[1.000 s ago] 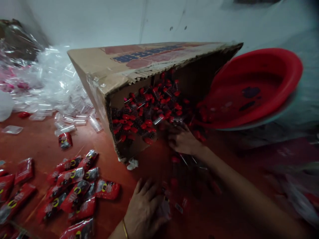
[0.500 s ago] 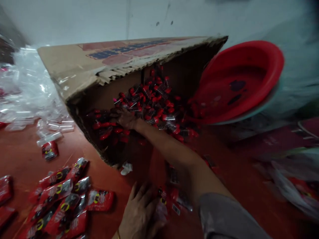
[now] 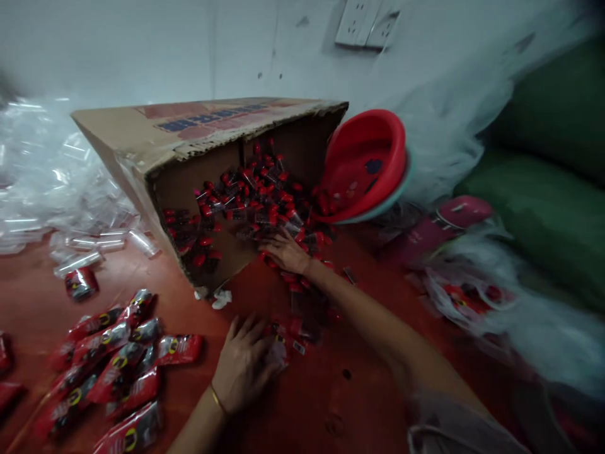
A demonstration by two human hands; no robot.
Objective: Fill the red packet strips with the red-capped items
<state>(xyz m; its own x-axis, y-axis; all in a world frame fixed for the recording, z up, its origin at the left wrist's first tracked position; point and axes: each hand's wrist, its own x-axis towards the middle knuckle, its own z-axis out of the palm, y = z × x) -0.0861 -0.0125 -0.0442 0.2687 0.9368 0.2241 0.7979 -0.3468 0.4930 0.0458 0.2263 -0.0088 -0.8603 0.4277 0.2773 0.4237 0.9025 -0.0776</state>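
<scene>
A cardboard box [image 3: 155, 135] lies on its side on the red floor, its open mouth facing me. Several small red-capped items [image 3: 255, 195] spill out of it. My right hand [image 3: 286, 252] rests palm down on those at the box mouth, fingers spread. My left hand [image 3: 246, 366] lies flat on the floor nearer me, its fingers on a few small packets [image 3: 288, 331]. A gold bangle sits on that wrist.
Red filled sachets [image 3: 118, 359] lie in a heap at lower left. Clear empty plastic bags [image 3: 61, 189] pile up behind the box on the left. A red basin [image 3: 368, 164] leans against the box's right side. Green sacks [image 3: 553, 189] and white plastic stand right.
My right hand has come back from deep inside the box to its mouth. The view has pulled back and shifted right. My left hand stays on the floor.
</scene>
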